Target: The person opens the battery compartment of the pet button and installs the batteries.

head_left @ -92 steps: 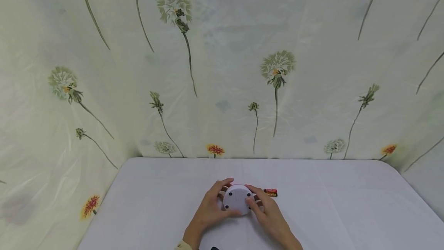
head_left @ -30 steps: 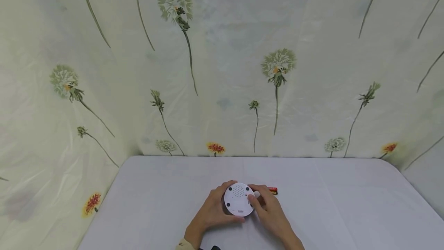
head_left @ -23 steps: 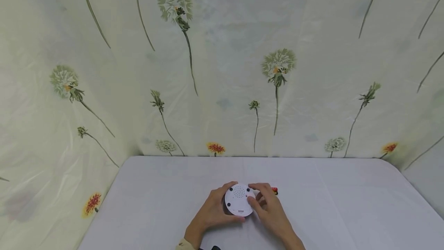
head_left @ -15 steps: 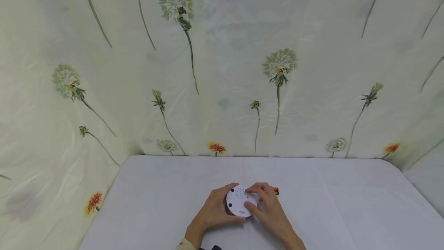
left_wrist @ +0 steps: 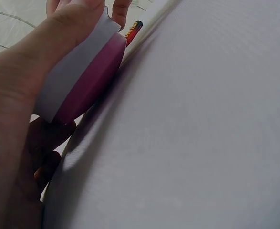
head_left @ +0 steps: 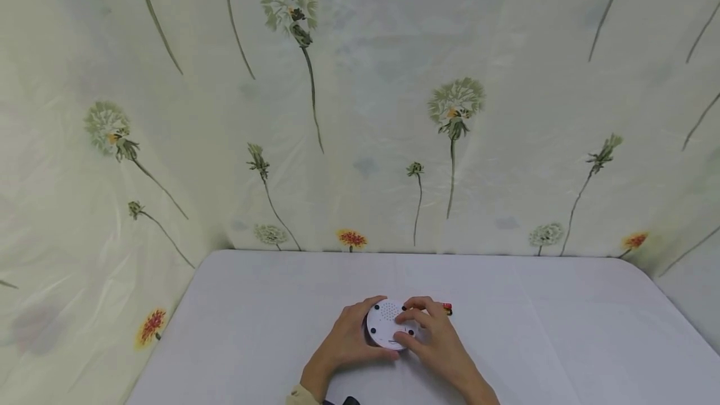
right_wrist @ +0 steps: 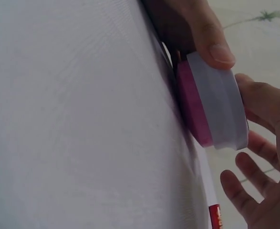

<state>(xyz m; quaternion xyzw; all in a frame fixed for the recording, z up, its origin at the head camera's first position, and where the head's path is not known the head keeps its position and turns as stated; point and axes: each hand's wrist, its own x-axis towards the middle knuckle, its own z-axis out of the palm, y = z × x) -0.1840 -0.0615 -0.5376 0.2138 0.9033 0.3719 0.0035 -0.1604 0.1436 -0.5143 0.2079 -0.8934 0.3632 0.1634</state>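
My left hand grips a round white-and-pink device by its rim, thumb on the near side and fingers round the far side. The white back with its speaker holes and dark round feet faces up toward the head camera. My right hand lies over the right part of that back, thumb and bent fingertips at the surface. In the right wrist view the right thumb is at the white back while the other fingers are spread loosely. The device's pink side is turned down, close over the white cloth.
Red-and-black batteries lie just beyond the right hand, partly hidden by it. A white cloth covers the table. Behind stands a flower-printed curtain. A small black object shows at the bottom edge.
The device's back has tilted further up toward the head camera. My right hand has moved from the right rim leftward onto the back, covering more of the batteries. The left hand keeps its grip.
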